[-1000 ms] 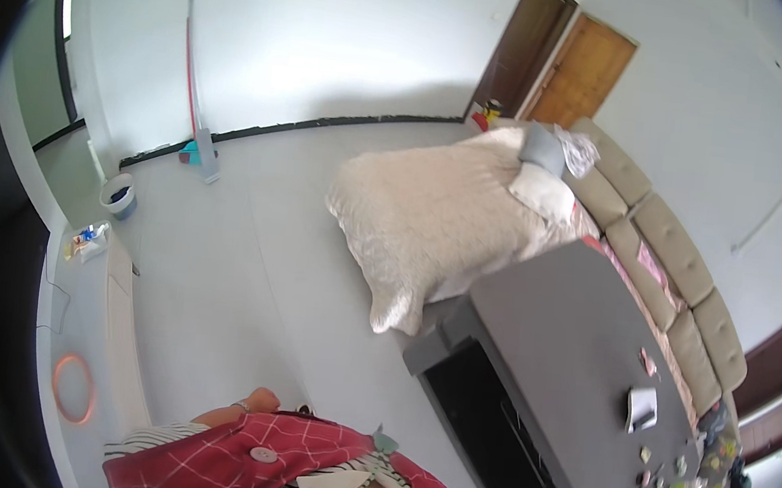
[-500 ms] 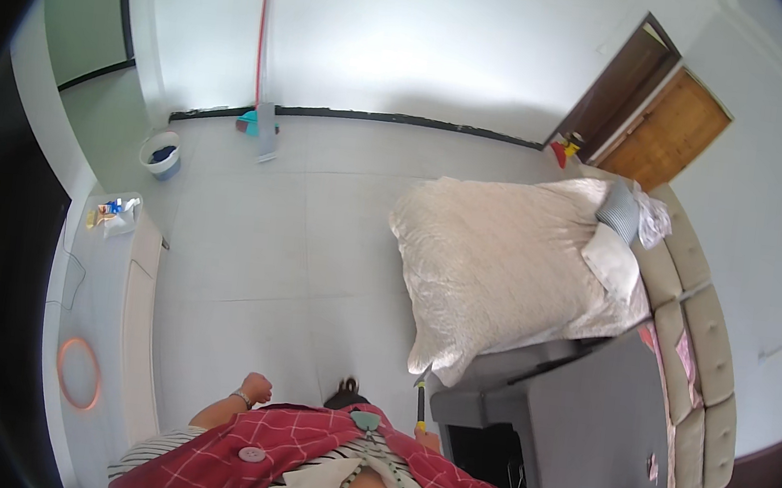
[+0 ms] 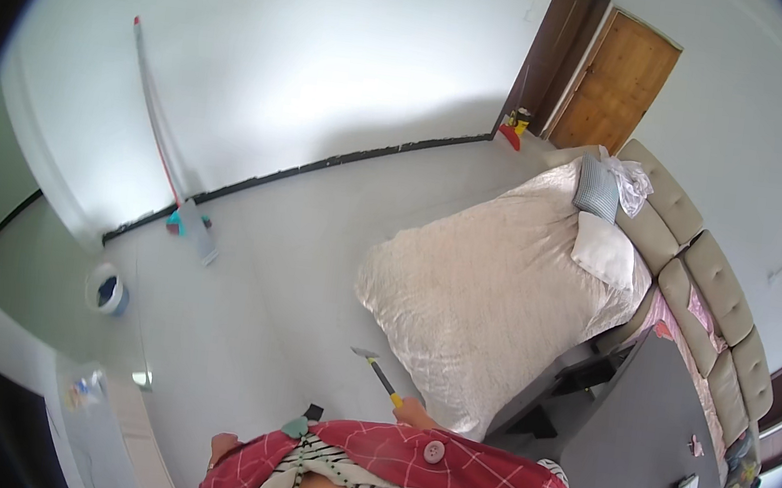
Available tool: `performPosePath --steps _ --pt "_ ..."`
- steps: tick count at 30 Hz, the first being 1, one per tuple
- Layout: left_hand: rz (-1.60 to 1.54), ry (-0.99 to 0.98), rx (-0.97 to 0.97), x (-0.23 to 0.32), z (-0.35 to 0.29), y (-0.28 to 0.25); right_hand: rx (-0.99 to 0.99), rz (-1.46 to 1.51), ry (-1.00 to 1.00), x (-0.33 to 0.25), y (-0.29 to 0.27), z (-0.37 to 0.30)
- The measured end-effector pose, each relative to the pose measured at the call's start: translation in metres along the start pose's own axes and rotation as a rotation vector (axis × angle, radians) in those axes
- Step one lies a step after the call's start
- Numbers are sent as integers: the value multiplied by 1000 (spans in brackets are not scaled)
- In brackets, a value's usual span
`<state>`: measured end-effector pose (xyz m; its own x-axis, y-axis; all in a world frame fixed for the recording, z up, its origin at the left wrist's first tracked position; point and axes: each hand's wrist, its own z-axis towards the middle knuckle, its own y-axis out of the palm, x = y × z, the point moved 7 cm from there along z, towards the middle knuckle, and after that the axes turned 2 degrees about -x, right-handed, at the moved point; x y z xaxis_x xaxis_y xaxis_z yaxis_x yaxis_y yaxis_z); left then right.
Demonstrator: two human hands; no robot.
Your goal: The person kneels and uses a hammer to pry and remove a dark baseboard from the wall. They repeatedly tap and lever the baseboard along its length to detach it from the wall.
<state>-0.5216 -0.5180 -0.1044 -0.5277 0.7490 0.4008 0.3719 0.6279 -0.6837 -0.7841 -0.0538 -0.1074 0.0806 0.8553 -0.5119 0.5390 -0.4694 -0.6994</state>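
Note:
My right hand (image 3: 413, 413) is closed around the yellow end of a hammer (image 3: 382, 378) with a black and yellow handle. Its metal head points away from me, above the floor beside the bed. Low on the left, my left hand (image 3: 222, 446) hangs by my side, partly behind the red checked apron (image 3: 500, 473); its fingers look curled and nothing shows in them. Closest to the hammer is the bed's cream cover (image 3: 471, 301), which hangs over the near left corner.
A grey desk (image 3: 630, 435) stands at the right, by the padded headboard (image 3: 682, 268). On the left are a white bucket (image 3: 117, 300) and a low white cabinet (image 3: 116, 415). A broom and teal dustpan (image 3: 177, 222) lean at the wall. A wooden door (image 3: 619, 82) is far back.
My view has turned, and the bed now lies nearer the middle. The hammer has swung up and left, off the bed's corner, still in my right hand. My left hand is lower and more hidden.

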Motion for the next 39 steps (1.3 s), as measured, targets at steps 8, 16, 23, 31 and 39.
performPosePath --steps 8,16,23,31,39 --pt "-31 -9 49 -2 165 -131 -188 467 315 -154 -25 195" --pt "263 123 -47 4 346 -278 2 177 129 -187 -52 327" --pt "565 394 121 60 510 -379 -22 412 371 -187 -88 397" --pt "98 375 -132 259 727 -433 46 75 153 -196 -170 576" --pt "-67 528 -30 398 903 -520 1 875 584 -188 -322 708"
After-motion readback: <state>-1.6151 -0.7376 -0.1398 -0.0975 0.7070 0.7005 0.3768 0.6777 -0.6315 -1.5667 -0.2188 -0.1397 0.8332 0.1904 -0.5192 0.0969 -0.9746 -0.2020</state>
